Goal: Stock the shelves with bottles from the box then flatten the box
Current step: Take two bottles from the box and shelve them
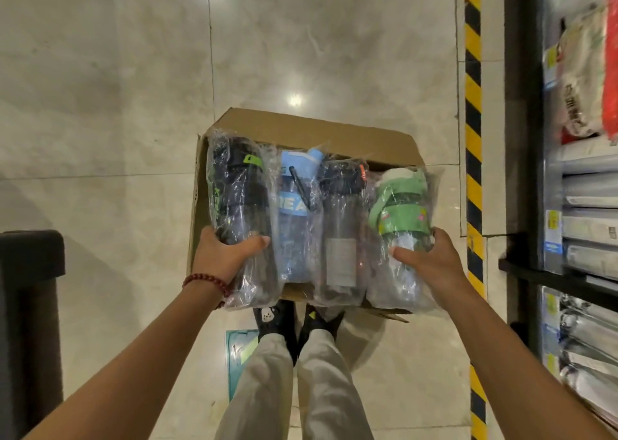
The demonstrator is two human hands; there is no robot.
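Four plastic-wrapped bottles sit in a row, pressed side by side and held up over an open brown cardboard box (294,131) that's on the pale marble-look tiled floor (100,105). From the left: a black bottle with lime-green lettering and clip (239,188), a blue bottle with a pale blue band (294,218), a dark see-through bottle with an orange tab at the cap (341,218), and a clear bottle with green straps and a white lid (401,212).

The left hand (224,252) is wrapped round the bottom end of the black one, thumb across the front, with a red bead bracelet (204,280) on that wrist. The right hand (431,259) grips the bottom end of the green one the same way. So the two hands squeeze the row from the outer ends.

Below the box you can see beige trousers (294,389) and black shoes (294,319). A yellow-and-black hazard stripe (474,138) runs along the floor on the right, next to a dark metal shelf unit (525,138) full of packaged goods, blurry. Some dark object sits at the left edge.
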